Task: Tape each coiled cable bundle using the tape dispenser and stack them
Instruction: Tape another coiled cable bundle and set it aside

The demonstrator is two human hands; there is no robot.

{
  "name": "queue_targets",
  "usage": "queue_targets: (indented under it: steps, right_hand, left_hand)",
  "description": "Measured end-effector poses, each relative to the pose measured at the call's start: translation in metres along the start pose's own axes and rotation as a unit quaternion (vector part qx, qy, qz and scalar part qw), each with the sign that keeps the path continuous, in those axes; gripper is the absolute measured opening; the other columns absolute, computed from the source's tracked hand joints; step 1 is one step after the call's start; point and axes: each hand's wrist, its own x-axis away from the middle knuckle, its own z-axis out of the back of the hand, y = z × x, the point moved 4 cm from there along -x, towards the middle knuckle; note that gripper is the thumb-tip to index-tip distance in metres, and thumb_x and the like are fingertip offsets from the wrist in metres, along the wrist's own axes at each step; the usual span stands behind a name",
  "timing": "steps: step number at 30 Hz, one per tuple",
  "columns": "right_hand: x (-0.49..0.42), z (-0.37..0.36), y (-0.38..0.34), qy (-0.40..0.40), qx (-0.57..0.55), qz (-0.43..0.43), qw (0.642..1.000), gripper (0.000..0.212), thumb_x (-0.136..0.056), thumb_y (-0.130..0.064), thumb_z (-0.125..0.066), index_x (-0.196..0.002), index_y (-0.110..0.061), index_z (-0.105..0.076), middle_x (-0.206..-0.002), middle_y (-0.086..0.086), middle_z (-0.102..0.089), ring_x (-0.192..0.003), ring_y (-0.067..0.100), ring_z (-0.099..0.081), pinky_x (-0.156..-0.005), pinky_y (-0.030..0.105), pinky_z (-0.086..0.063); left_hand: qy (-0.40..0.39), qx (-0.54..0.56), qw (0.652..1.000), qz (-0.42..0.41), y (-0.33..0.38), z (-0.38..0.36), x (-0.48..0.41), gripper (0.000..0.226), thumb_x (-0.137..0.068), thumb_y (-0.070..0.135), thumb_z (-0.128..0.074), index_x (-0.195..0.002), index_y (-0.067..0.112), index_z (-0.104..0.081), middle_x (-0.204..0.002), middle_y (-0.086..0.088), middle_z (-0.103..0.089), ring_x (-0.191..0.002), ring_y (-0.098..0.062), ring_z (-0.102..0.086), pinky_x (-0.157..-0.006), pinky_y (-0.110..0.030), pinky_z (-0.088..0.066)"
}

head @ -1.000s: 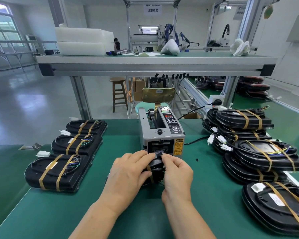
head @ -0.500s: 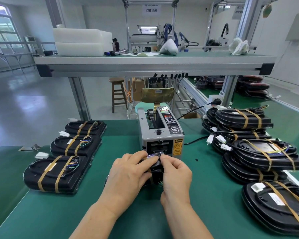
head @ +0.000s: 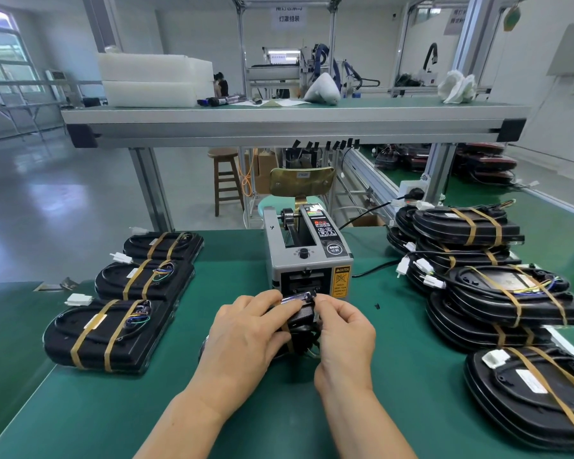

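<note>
Tape dispenser [head: 307, 256]: grey box with a black control panel and a yellow caution label, upright, outlet facing the person.
Cable bundle [head: 300, 321]: small black coil just in front of the dispenser's outlet, gripped by the left hand [head: 246, 336] and the right hand [head: 343, 332].
Strip of tape [head: 297, 298]: shiny, across the bundle's top at the outlet.
Taped bundles: three in a row [head: 145, 279] left of the dispenser and a stacked heap [head: 497, 293] to its right, black with tan bands.
</note>
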Motion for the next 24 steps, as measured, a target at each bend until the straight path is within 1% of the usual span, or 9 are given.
queue_targets:
  steps: [2,3,4,7,10,11,13,17,24]
  right_hand:
    - [0.0014,-0.0009,0.0012,-0.004,0.0,0.001,1.0,0.013,-0.085,-0.004,-0.072,-0.073,-0.007,-0.073,-0.091,0.017,-0.074,-0.08,0.027,-0.069,-0.072,0.039,-0.06]
    - [0.0019,-0.0012,0.0014,-0.005,0.005,0.004,1.0,0.012,-0.085,-0.004,-0.072,-0.073,-0.007,-0.074,-0.094,0.018,-0.074,-0.085,0.031,-0.07,-0.077,0.042,-0.06]
    - [0.0019,-0.0012,0.0018,-0.006,0.012,0.008,1.0,0.014,-0.084,-0.004,-0.073,-0.071,-0.008,-0.074,-0.097,0.017,-0.073,-0.089,0.032,-0.071,-0.079,0.044,-0.06]
    - [0.003,-0.0019,0.0018,-0.013,0.031,0.024,0.999,0.019,-0.084,-0.007,-0.074,-0.065,-0.012,-0.075,-0.099,0.013,-0.073,-0.09,0.027,-0.071,-0.073,0.035,-0.059]
    - [0.0067,-0.0035,0.0007,-0.02,0.05,0.041,0.998,0.021,-0.085,-0.009,-0.074,-0.068,-0.022,-0.077,-0.1,0.013,-0.072,-0.092,0.027,-0.07,-0.083,0.04,-0.058]
    - [0.0075,-0.0035,0.0007,-0.021,0.055,0.045,0.997,0.022,-0.085,-0.01,-0.074,-0.068,-0.024,-0.077,-0.1,0.013,-0.072,-0.091,0.026,-0.07,-0.083,0.04,-0.058]
    - [0.008,-0.0036,0.0008,-0.02,0.06,0.047,0.997,0.021,-0.085,-0.01,-0.074,-0.069,-0.023,-0.077,-0.1,0.013,-0.072,-0.089,0.026,-0.071,-0.081,0.039,-0.059]
    - [0.0068,-0.0034,0.0019,-0.007,0.062,0.049,0.997,0.02,-0.084,-0.007,-0.073,-0.067,-0.017,-0.076,-0.098,0.017,-0.071,-0.091,0.034,-0.069,-0.087,0.051,-0.057]
    - [0.0047,-0.0026,0.0029,-0.011,0.065,0.048,0.997,0.02,-0.083,-0.007,-0.073,-0.066,-0.017,-0.076,-0.096,0.014,-0.072,-0.09,0.03,-0.07,-0.087,0.049,-0.057]
  left_hand:
    - [0.006,0.02,1.0,0.008,-0.0009,0.0019,0.0007,0.067,-0.068,0.017,-0.088,-0.124,0.034,-0.055,-0.117,0.012,-0.065,-0.089,-0.022,-0.064,-0.071,-0.039,-0.052]
    - [0.008,0.025,1.0,0.009,-0.0009,0.0026,0.0009,0.069,-0.068,0.018,-0.088,-0.124,0.035,-0.052,-0.117,0.013,-0.065,-0.091,-0.021,-0.064,-0.072,-0.038,-0.052]
    - [0.01,0.025,1.0,0.008,-0.0005,0.003,0.0011,0.069,-0.068,0.018,-0.088,-0.125,0.035,-0.052,-0.117,0.013,-0.065,-0.091,-0.021,-0.064,-0.073,-0.038,-0.052]
    - [0.002,0.019,1.0,0.011,0.0004,0.0032,0.0017,0.065,-0.07,0.017,-0.087,-0.127,0.032,-0.06,-0.119,0.012,-0.065,-0.091,-0.022,-0.064,-0.074,-0.04,-0.052]
    - [-0.011,0.011,1.0,0.018,0.0013,0.0029,0.0015,0.062,-0.072,0.017,-0.085,-0.129,0.031,-0.063,-0.12,0.011,-0.065,-0.094,-0.022,-0.063,-0.076,-0.042,-0.052]
    - [-0.012,0.009,1.0,0.016,0.0019,0.0029,0.0015,0.062,-0.072,0.017,-0.086,-0.129,0.031,-0.063,-0.118,0.01,-0.065,-0.093,-0.023,-0.064,-0.075,-0.043,-0.053]
    - [-0.014,0.007,1.0,0.013,0.0024,0.0034,0.0006,0.062,-0.071,0.016,-0.086,-0.127,0.03,-0.065,-0.116,0.009,-0.067,-0.09,-0.024,-0.064,-0.072,-0.045,-0.053]
    - [-0.016,-0.003,1.0,0.008,0.0027,0.003,-0.0004,0.061,-0.066,0.014,-0.089,-0.122,0.027,-0.069,-0.113,0.005,-0.069,-0.085,-0.026,-0.066,-0.066,-0.046,-0.055]
    - [-0.014,-0.006,1.0,0.008,0.0031,0.0026,-0.0005,0.062,-0.065,0.014,-0.09,-0.122,0.027,-0.07,-0.114,0.006,-0.069,-0.086,-0.026,-0.066,-0.066,-0.045,-0.055]
